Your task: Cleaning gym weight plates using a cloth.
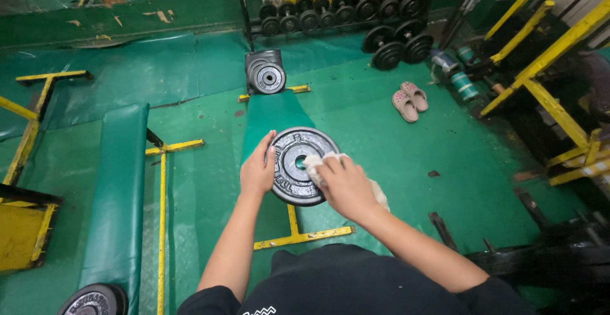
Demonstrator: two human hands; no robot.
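A round grey iron weight plate (293, 153) lies flat on a green padded bench (273, 115) in front of me. My left hand (257, 172) grips the plate's left rim. My right hand (343, 184) presses a crumpled white cloth (318, 161) onto the plate's right side, near its centre hole.
Several weight plates (267, 76) stand stacked at the bench's far end. A rack of dumbbells (343, 10) lines the back wall. Pink sandals (410, 101) lie on the green floor. A second green bench (114, 194) sits at left, another plate (92, 301) near it. Yellow frames (546, 86) stand right.
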